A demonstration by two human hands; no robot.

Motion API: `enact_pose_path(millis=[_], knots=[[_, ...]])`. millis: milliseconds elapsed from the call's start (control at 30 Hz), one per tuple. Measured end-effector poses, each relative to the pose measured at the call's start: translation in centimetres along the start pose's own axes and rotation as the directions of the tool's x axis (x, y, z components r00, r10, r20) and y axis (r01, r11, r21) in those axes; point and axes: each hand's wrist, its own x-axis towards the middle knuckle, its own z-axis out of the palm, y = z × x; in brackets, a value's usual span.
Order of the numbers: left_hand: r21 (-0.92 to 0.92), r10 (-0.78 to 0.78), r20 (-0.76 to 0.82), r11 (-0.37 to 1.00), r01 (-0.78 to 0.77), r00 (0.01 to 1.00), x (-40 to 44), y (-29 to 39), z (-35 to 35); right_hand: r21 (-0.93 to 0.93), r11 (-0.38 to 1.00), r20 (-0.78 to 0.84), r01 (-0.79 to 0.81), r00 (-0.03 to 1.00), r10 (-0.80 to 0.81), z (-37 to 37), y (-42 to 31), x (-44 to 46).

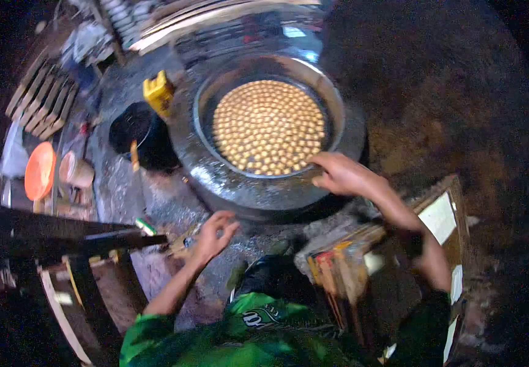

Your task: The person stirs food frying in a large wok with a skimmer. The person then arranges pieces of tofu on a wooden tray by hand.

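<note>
A wide round pan [202, 127] sits in a dark raised ring-shaped stove [246, 199]. Many small round golden balls [267, 125] float or lie packed together inside it. My right hand [341, 174] is at the pan's near right rim, its fingers bent close to the edge of the balls; whether anything is between the fingertips is too small to tell. My left hand [214, 235] hangs in the air just in front of the stove's near left side, fingers curled but apart, with nothing in it.
Left of the stove stand a black pot [136, 131] and a yellow jerrycan [159, 92]. Farther left are an orange basin [40, 170], a pale bucket [76, 170] and stacked wooden racks [43, 100]. Wooden boards [356, 275] lean at the near right.
</note>
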Motion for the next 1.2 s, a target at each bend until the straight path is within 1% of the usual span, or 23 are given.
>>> enact_pose_path(millis=[33,67,100,133,167,200,233,267,333,400,433,533,567,633,667,767,900,967,1000,1067,1133,1167,1200], knots=[[-0.004,-0.048,-0.014,0.999,0.048,0.999,-2.2,0.6,0.2,0.004,1.000,0.041,0.028,0.999,-0.029,0.4,-0.5,0.2],[0.211,0.007,-0.150,0.977,0.025,0.989,-8.7,-0.9,0.9,0.040,0.998,0.017,0.055,0.998,-0.056,2.9,0.8,3.7],[0.000,-0.062,-0.208,0.998,0.063,0.976,-9.1,-12.8,-3.3,-0.100,0.981,-0.036,0.168,0.984,-0.173,4.5,-6.2,14.8],[-0.074,-0.346,-0.185,0.938,0.338,0.920,-15.7,-14.3,-3.3,-0.094,0.986,-0.054,0.140,0.988,-0.146,7.9,-8.7,18.3],[-0.156,-0.503,-0.205,0.864,0.479,0.840,-23.5,-19.1,-2.2,-0.134,0.934,-0.049,0.330,0.939,-0.339,11.4,-10.1,22.2],[-0.188,-0.725,-0.127,0.688,0.701,0.677,-29.0,-18.7,-2.8,-0.033,0.966,-0.098,0.257,0.961,-0.259,16.0,-11.3,26.1],[-0.131,-0.808,-0.054,0.588,0.798,0.586,-33.4,-20.0,-3.0,0.224,0.953,-0.041,0.203,0.979,-0.199,18.6,-13.8,29.2],[-0.130,-0.859,-0.111,0.511,0.850,0.499,-38.8,-24.8,0.9,0.374,0.919,0.005,0.126,0.990,-0.138,20.6,-16.1,31.8],[-0.337,-0.942,-0.014,0.319,0.886,0.334,-41.6,-26.4,2.5,0.525,0.851,0.089,0.025,0.993,-0.084,25.2,-20.8,34.7],[-0.554,-0.958,0.093,0.178,0.813,0.273,-41.0,-27.2,2.0,0.749,0.591,0.288,-0.299,0.951,0.117,28.6,-25.3,37.6],[-0.611,-0.957,0.123,0.135,0.780,0.262,-40.6,-27.5,1.4,0.784,0.546,0.298,-0.295,0.951,0.086,30.8,-26.6,39.9],[-0.701,-0.945,0.180,0.070,0.710,0.272,-38.8,-28.8,-1.3,0.790,0.487,0.293,-0.372,0.927,0.234,33.1,-30.8,44.3],[-0.715,-0.942,0.193,0.057,0.697,0.274,-37.9,-29.4,-2.1,0.781,0.422,0.372,-0.461,0.885,0.279,33.4,-32.1,45.4],[-0.721,-0.935,0.216,0.042,0.692,0.282,-36.4,-30.7,-4.7,0.845,0.196,0.487,-0.497,0.868,0.102,36.2,-33.1,48.7],[-0.722,-0.931,0.230,0.032,0.691,0.283,-35.7,-31.3,-5.8,0.883,0.032,0.470,-0.469,0.876,-0.106,38.9,-32.4,51.1],[-0.713,-0.930,0.244,0.021,0.701,0.276,-34.1,-32.9,-9.2,0.819,-0.056,0.561,-0.571,0.818,-0.130,43.5,-33.7,53.8],[-0.679,-0.918,0.250,0.061,0.732,0.309,-31.5,-34.8,-12.6,0.915,0.024,0.404,-0.404,0.912,-0.066,43.3,-33.7,53.2],[-0.655,-0.904,0.262,0.090,0.750,0.337,-29.4,-35.4,-14.1,0.890,0.393,0.220,-0.229,0.973,0.070,35.6,-34.5,47.9],[-0.643,-0.897,0.263,0.111,0.758,0.355,-28.6,-35.8,-14.7,0.897,0.379,0.199,-0.226,0.974,0.109,35.0,-32.4,46.2],[-0.622,-0.883,0.255,0.162,0.766,0.394,-27.1,-36.5,-16.0,0.794,0.582,0.034,-0.177,0.968,0.247,35.5,-26.8,41.5],[-0.612,-0.871,0.253,0.193,0.767,0.421,-25.6,-36.7,-16.6,0.751,0.618,0.049,-0.233,0.953,0.300,27.9,-23.4,32.4],[-0.603,-0.864,0.255,0.209,0.770,0.434,-24.9,-36.6,-16.8,0.798,0.536,0.091,-0.276,0.934,0.345,27.5,-19.5,29.7],[-0.597,-0.859,0.258,0.218,0.772,0.442,-24.2,-36.3,-16.7,0.960,0.161,0.127,-0.227,0.872,0.473,25.7,-16.8,27.1]])
